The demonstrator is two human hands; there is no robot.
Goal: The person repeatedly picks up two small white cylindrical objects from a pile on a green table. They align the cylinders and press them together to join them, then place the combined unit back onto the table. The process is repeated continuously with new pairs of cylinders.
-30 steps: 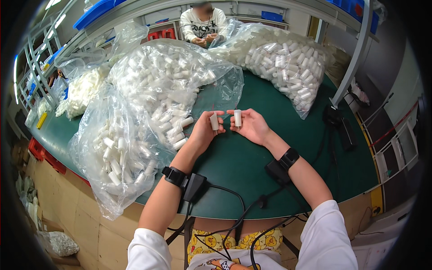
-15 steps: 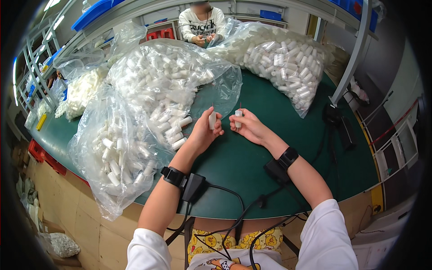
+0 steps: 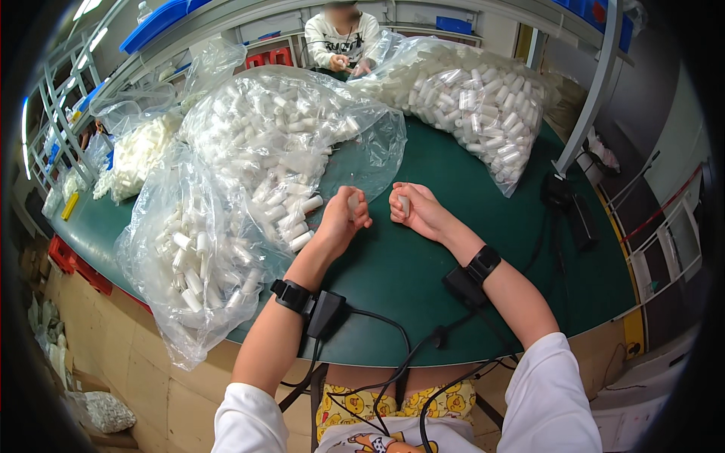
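Note:
My left hand (image 3: 344, 219) is closed in a fist around a small white plastic tube (image 3: 353, 201), of which only a part shows between the fingers. A short way to its right, my right hand (image 3: 420, 211) is curled around another white plastic tube (image 3: 405, 205), mostly covered by the fingers. Both fists are apart, held above the green table (image 3: 393, 302). Nearest my left hand lies an opened clear bag (image 3: 370, 155), with loose white tubes (image 3: 300, 241) spilling from its mouth.
A second bag of white tubes (image 3: 483, 113) stands at the back right, next to a grey post (image 3: 593, 98). Another clear bag (image 3: 189, 325) overhangs the near left edge. Black cables (image 3: 377, 317) run from my wrist straps. Across the table sits a co-worker (image 3: 340, 41).
My fingers have closed further over both tubes, and the thin reddish tips above them no longer show. The co-worker's hands have shifted a little.

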